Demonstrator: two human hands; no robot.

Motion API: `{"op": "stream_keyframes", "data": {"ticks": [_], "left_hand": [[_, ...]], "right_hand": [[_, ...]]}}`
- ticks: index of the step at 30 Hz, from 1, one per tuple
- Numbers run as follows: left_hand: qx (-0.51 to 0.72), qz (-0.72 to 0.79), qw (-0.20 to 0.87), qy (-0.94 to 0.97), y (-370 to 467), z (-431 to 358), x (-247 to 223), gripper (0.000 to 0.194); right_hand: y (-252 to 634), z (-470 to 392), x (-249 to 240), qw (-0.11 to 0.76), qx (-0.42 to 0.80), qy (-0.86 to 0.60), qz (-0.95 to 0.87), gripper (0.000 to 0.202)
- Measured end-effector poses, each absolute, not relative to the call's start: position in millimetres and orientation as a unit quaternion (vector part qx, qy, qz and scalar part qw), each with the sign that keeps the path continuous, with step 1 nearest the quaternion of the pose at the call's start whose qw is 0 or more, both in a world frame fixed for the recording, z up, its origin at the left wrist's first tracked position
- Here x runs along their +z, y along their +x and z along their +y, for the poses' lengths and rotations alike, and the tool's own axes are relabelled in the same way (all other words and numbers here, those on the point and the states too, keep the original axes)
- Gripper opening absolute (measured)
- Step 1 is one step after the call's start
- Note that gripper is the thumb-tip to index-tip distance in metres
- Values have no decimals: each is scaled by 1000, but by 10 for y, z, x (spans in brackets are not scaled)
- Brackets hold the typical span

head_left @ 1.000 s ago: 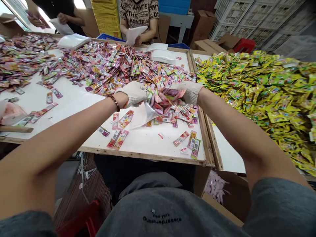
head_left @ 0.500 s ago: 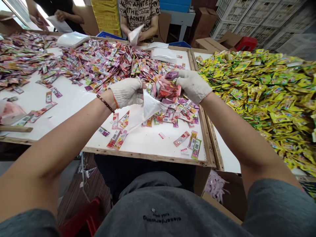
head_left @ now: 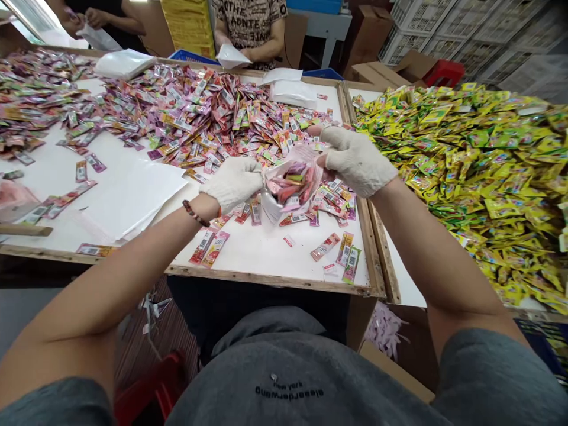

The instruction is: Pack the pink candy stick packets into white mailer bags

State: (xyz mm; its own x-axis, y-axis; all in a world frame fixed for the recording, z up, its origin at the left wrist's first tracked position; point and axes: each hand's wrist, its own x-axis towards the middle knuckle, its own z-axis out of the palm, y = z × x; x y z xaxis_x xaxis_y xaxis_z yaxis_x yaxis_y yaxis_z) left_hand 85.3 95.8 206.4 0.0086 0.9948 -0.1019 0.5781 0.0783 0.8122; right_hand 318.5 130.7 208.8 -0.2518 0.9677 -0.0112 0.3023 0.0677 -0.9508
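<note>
A clear plastic bag (head_left: 271, 208) with several pink, purple and green stick sachets (head_left: 290, 182) inside hangs over the table, its mouth spread toward me. My left hand (head_left: 236, 182), in a white knit glove, pinches the bag's left edge. On the opposite side, my gloved right hand (head_left: 358, 158) grips the right rim, with its index finger stretched out above. Loose sachets (head_left: 331, 201) lie under and beside the bag. Nearer the table edge are a few single sachets (head_left: 326, 247) and a small red-and-white slip (head_left: 289, 241).
A large heap of sachets (head_left: 186, 112) covers the table's far side. Beyond a wooden divider (head_left: 377, 254) lies a pile of yellow packets (head_left: 479, 160). Flat bags (head_left: 128, 195) lie left, stacked bags (head_left: 293, 93) at the back. Two co-workers (head_left: 251, 29) stand opposite, holding bags.
The sachets that were between my hands are now down in the bag, whose mouth is wider. My right hand has shifted slightly right and down to the rim. Flat bags at left show more.
</note>
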Motion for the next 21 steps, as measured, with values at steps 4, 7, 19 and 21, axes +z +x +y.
{"op": "stream_keyframes", "data": {"ticks": [4, 7, 19, 21], "left_hand": [[289, 642, 312, 638, 843, 1016, 2236, 21], [244, 638, 193, 705, 817, 1022, 2423, 27], [88, 447, 244, 856, 866, 8, 1314, 15], [103, 506, 319, 795, 719, -240, 1045, 31]], "right_hand": [[3210, 1185, 2215, 388, 458, -492, -630, 55], [3244, 1040, 2236, 382, 446, -494, -641, 52], [3344, -365, 1069, 146, 396, -548, -722, 71], [3447, -499, 976, 138, 379, -575, -712, 54]]}}
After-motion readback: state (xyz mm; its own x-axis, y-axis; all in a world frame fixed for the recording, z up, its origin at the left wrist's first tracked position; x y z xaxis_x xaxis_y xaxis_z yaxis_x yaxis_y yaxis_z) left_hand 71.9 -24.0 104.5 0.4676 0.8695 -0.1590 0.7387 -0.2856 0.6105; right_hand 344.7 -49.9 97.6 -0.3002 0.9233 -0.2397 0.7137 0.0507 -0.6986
